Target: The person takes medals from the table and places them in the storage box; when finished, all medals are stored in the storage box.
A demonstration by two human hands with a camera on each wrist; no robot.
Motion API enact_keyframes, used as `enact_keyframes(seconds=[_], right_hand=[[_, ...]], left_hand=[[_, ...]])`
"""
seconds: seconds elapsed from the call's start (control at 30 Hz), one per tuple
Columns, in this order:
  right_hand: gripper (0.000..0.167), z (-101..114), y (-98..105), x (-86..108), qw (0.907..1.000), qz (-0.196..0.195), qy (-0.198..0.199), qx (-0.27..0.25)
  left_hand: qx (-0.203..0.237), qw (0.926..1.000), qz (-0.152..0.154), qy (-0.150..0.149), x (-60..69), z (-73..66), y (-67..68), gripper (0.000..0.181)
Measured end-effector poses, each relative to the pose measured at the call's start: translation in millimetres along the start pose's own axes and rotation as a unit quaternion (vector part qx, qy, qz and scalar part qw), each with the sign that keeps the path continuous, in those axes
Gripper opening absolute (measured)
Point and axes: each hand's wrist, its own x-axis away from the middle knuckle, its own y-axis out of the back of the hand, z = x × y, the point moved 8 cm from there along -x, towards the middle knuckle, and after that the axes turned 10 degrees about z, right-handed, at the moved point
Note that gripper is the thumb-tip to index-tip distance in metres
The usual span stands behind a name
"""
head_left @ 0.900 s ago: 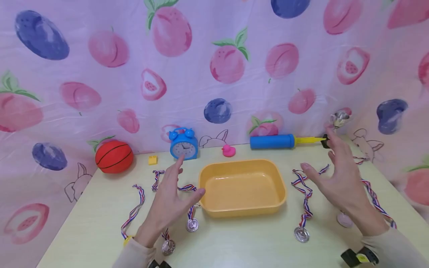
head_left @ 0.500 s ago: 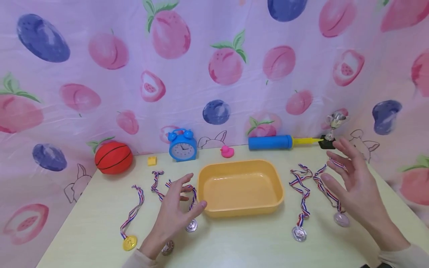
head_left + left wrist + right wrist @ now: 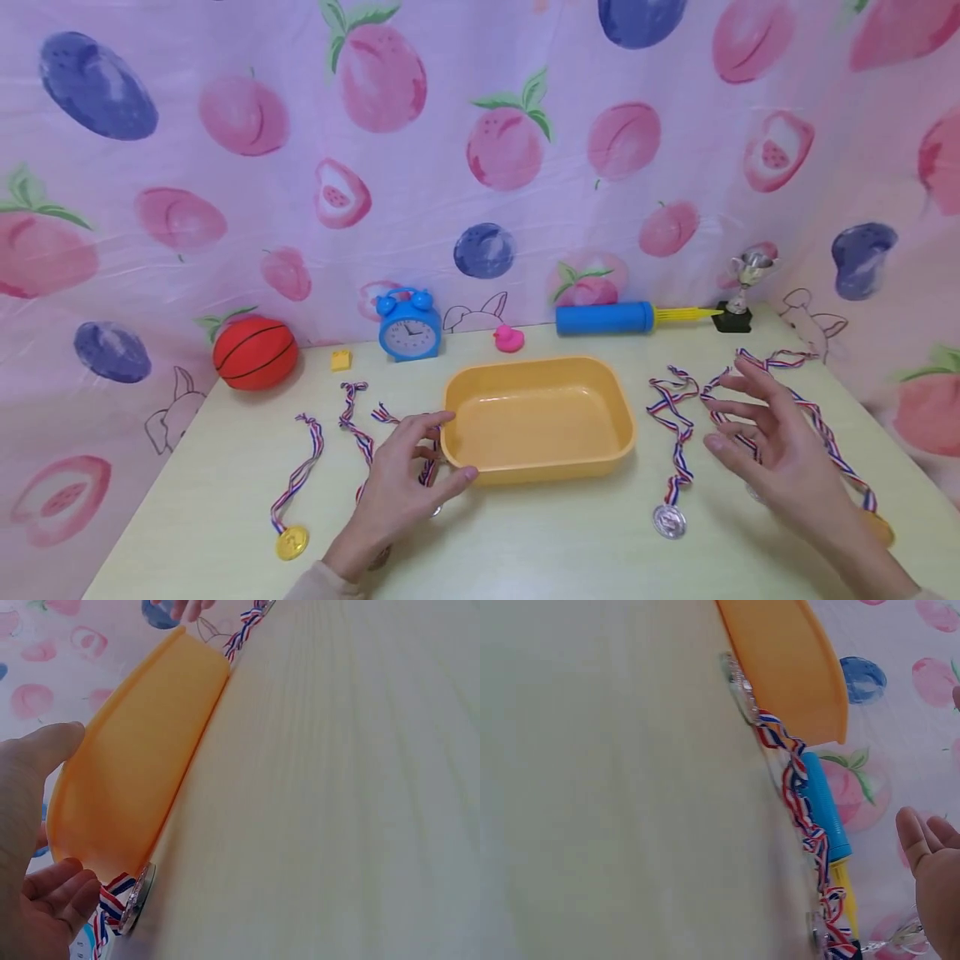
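Observation:
The orange tray [image 3: 540, 477] sits mid-table. My left hand [image 3: 401, 483] is at its left end, thumb by the front rim and a fingertip by the left rim. In the left wrist view the left hand [image 3: 15, 810] has its thumb against the tray [image 3: 142, 750] and loosely bent fingers by its end, next to a medal [image 3: 138, 900]. My right hand [image 3: 791, 462] hovers, fingers spread and holding nothing, over ribboned medals at the right, partly hiding a gold medal [image 3: 879, 527]. A silver medal [image 3: 669, 522] lies between that hand and the tray.
Along the back stand a red ball [image 3: 256, 353], yellow block [image 3: 341, 360], blue clock [image 3: 409, 327], pink duck [image 3: 509, 338], blue pump [image 3: 606, 318] and trophy [image 3: 738, 300]. A gold medal [image 3: 292, 542] and other ribboned medals lie at the left.
My left hand has moved slightly right and down to the tray's left end. The right hand has come down from near the trophy to above the right-side ribbons, its fingers more bent.

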Motion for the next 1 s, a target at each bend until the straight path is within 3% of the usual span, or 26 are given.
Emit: enact_keyframes(seconds=[0.17,0.33,0.6,0.83,1.0], right_hand=[[0.096,-9,-8,8.3,0.9975,0.023,-0.033,0.057],[0.095,-20,-15,14.3,0.9948,0.048,-0.053,0.072],[0.097,-31,-30,22.4,0.9908,0.084,-0.069,0.081],[0.089,-32,-40,28.1,0.9842,0.11,-0.046,0.131],[0.08,-33,-40,31.5,0.978,0.114,-0.055,0.166]], left_hand=[[-0.017,0.9998,-0.005,-0.014,-1.2,-0.6,0.2,0.071],[-0.02,0.9991,-0.012,-0.036,-1.0,-3.0,0.8,0.068],[-0.02,0.9991,-0.016,-0.034,-0.7,-2.2,0.3,0.068],[-0.018,0.9993,-0.014,-0.03,-0.1,-1.0,-0.6,0.069],[-0.016,0.9994,-0.013,-0.028,-0.6,-0.4,-1.4,0.068]])
